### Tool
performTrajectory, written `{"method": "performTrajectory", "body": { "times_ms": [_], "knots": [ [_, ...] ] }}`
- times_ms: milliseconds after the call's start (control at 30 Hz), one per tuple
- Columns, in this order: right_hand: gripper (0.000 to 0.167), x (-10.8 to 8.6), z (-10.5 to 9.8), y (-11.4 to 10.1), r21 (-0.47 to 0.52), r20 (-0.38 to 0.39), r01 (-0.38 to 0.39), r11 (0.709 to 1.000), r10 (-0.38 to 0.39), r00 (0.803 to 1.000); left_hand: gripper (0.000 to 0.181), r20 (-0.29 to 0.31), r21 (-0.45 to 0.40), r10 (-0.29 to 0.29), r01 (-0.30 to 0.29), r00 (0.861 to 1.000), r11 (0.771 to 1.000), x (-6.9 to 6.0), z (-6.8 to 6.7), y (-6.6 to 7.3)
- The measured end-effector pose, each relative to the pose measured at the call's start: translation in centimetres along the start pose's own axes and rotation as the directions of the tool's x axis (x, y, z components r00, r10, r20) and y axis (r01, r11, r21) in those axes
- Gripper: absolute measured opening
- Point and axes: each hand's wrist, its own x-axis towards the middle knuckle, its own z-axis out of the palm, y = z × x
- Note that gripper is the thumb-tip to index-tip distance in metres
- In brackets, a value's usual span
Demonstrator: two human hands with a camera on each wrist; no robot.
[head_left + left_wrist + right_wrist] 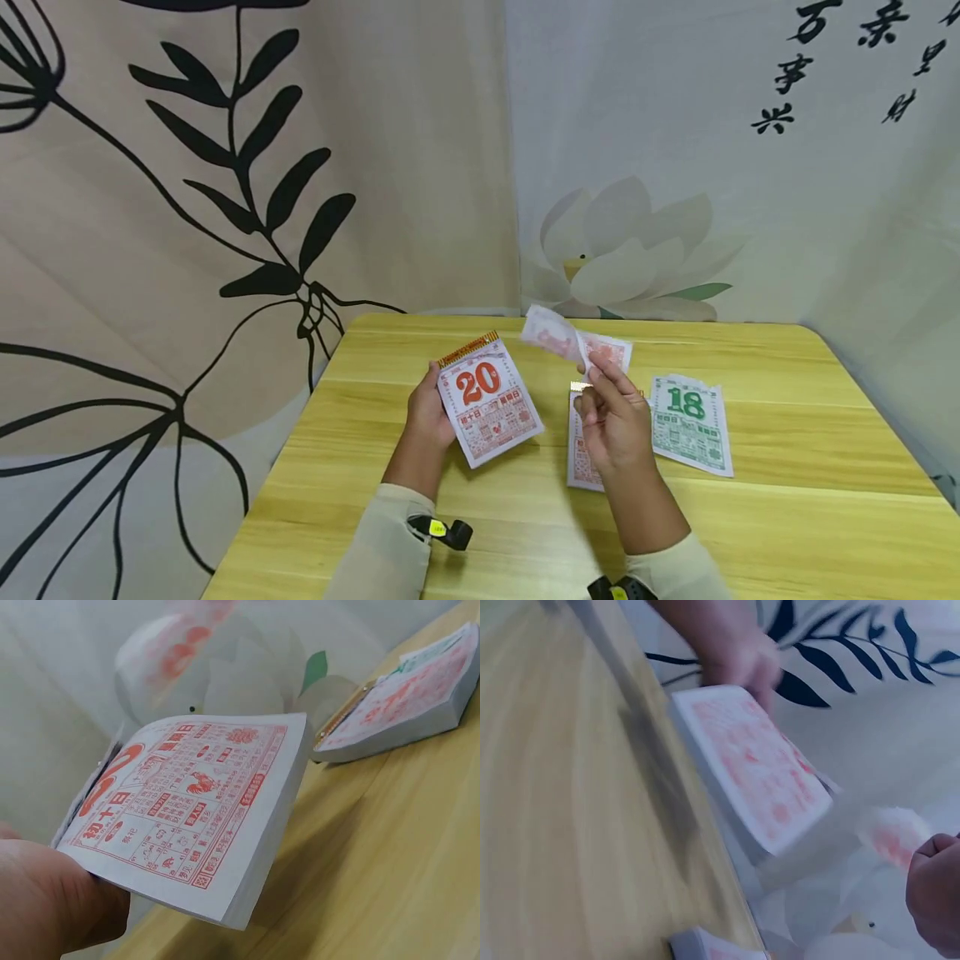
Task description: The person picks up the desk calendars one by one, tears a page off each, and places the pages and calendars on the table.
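Note:
My left hand (pixel 429 408) grips the left edge of a thick tear-off calendar (pixel 491 408), lifted off the table and tilted. Its top page has a red 20 under a gold and red binding strip. In my right hand (pixel 618 421), thumb and fingers pinch a loose calendar page (pixel 553 333) with red print; it is bent and blurred in the right wrist view. Beneath that hand lies a second tear-off calendar (pixel 581 457), partly hidden. A calendar page with a green 18 (pixel 692 427) lies to its right.
The light wooden table (pixel 817 433) reaches back to a hanging cloth (pixel 420 167) with black plant drawings on the left and a pale lotus on the right. Small black cameras sit at both wrists.

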Motion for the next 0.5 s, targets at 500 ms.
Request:
{"method": "performTrajectory", "body": {
  "times_ms": [500],
  "knots": [
    [0.021,0.2,-0.9,0.6,-0.137,-0.077,-0.013,0.991,0.003,0.997,0.054,-0.023,0.079,-0.038,0.040,0.999,0.996,-0.1,-1.0,1.0]
  ]
}}
